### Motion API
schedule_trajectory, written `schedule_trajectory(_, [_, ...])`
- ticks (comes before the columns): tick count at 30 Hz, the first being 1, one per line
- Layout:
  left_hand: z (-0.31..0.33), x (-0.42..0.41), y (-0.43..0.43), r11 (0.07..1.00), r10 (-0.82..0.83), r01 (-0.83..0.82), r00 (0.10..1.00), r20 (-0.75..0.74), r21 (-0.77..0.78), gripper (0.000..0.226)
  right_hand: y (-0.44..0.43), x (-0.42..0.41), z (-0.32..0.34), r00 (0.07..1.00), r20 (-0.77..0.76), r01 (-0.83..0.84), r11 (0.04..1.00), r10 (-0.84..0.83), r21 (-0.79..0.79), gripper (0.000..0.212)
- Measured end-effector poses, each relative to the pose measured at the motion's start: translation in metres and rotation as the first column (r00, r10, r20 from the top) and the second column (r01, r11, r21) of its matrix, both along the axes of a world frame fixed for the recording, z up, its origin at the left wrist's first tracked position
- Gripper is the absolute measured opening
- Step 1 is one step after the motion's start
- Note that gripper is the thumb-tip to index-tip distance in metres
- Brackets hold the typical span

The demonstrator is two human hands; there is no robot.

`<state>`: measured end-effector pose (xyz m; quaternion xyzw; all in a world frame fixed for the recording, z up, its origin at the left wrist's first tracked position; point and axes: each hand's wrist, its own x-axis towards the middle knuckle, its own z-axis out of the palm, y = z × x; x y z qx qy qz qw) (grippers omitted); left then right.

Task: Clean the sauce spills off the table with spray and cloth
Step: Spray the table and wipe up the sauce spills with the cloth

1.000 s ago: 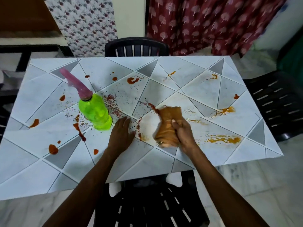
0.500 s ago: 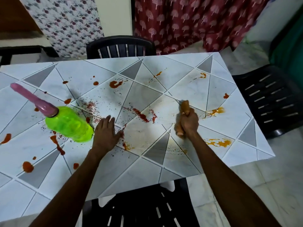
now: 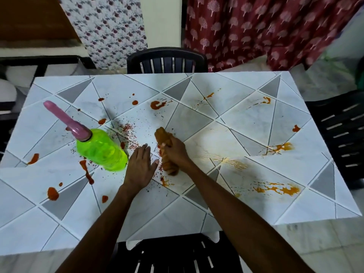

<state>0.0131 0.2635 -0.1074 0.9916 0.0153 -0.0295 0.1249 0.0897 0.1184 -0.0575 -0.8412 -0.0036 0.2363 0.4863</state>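
The right hand covers the middle of the bunched cloth.

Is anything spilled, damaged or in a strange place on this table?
Yes. Red sauce drops and streaks are scattered over the left and middle of the table, and orange smears mark the right side. The right hand grips a bunched cloth beside red specks. Nothing looks broken.

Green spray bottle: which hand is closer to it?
Left. The left hand rests flat on the table right beside the green spray bottle; the right hand grips the cloth farther off, past the left hand.
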Motion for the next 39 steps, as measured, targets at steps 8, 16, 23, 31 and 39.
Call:
schedule_trajectory(8, [0.001, 0.004, 0.006, 0.999, 0.044, -0.044, 0.999, -0.001, -0.028, 0.07, -0.078, 0.011, 0.019, 0.941, 0.104, 0.313, 0.946, -0.321, 0.086, 0.033])
schedule_trajectory(16, [-0.004, 0.017, 0.012, 0.992, 0.067, -0.075, 0.994, -0.084, -0.098, 0.077, -0.096, 0.064, 0.008, 0.887, 0.209, 0.454, 0.861, -0.412, -0.23, 0.018])
schedule_trajectory(23, [0.0, 0.014, 0.007, 0.983, 0.059, -0.07, 0.996, -0.066, -0.167, 0.067, 0.001, 0.076, -0.003, 0.98, 0.137, 0.179, 0.946, -0.147, -0.268, 0.023])
schedule_trajectory(31, [0.014, -0.018, 0.002, 0.954, 0.074, -0.071, 0.997, -0.001, -0.29, 0.056, 0.04, -0.003, -0.002, 0.989, 0.081, -0.103, 0.969, 0.124, -0.222, 0.045])
schedule_trajectory(39, [0.053, -0.062, 0.038, 0.848, 0.077, -0.002, 0.99, 0.12, -0.529, 0.043, 0.016, -0.057, 0.043, 0.963, 0.046, 0.262, 0.963, -0.265, 0.067, 0.036])
